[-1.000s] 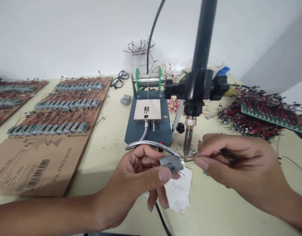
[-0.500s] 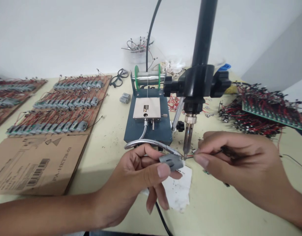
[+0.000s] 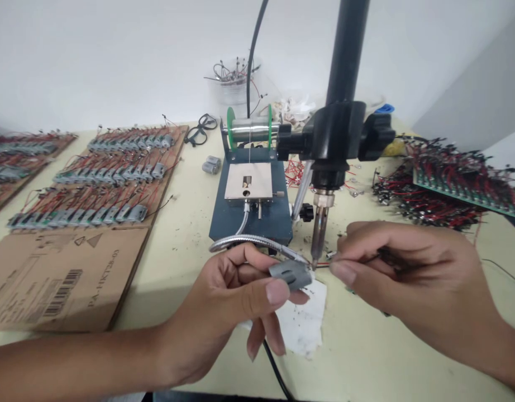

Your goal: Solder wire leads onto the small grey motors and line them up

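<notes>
Between thumb and fingers, my left hand (image 3: 236,301) grips a small grey motor (image 3: 291,274), its end turned toward the iron's tip. The soldering iron (image 3: 319,234) points down from a black stand, its tip at or very close to the motor's right end. My right hand (image 3: 400,279) pinches thin red and black wires (image 3: 323,264) that reach toward that same spot. Whether the wires touch the motor's terminals I cannot tell. A flexible metal tube (image 3: 257,240) curves from the solder feeder (image 3: 249,181) to the tip.
Rows of grey motors with wires (image 3: 81,215) lie on cardboard (image 3: 60,279) at the left. Bundled red and black wires with green boards (image 3: 471,190) are heaped at the right. A solder spool (image 3: 251,131) sits behind the feeder. White paper (image 3: 305,326) lies below my hands.
The view has shifted slightly. Both hands keep their holds on the motor and the wires near the iron's tip, with hardly any other movement.
</notes>
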{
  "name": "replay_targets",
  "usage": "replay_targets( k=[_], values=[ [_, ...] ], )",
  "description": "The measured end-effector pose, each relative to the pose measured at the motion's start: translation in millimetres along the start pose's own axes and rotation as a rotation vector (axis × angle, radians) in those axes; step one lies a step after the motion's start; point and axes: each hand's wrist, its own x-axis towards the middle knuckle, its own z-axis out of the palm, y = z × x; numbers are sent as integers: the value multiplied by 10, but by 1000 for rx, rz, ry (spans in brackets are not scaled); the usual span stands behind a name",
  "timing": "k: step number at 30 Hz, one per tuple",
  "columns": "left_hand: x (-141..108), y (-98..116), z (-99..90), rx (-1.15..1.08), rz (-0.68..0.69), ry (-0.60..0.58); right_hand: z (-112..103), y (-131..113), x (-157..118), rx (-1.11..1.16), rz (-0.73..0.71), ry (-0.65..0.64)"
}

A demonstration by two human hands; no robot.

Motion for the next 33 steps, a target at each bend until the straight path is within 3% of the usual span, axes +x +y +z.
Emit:
replay_targets(
  k=[21, 27, 33],
  values=[
    [5, 1, -6, -29, -33, 40, -21, 27, 1, -37, -61, -2],
    [9, 13, 5, -32, -25, 46, -62, 64, 1, 4, -62, -50],
    [27, -29, 10, 72, -26, 138, -200, 138, -23, -110, 18, -208]
  ],
)
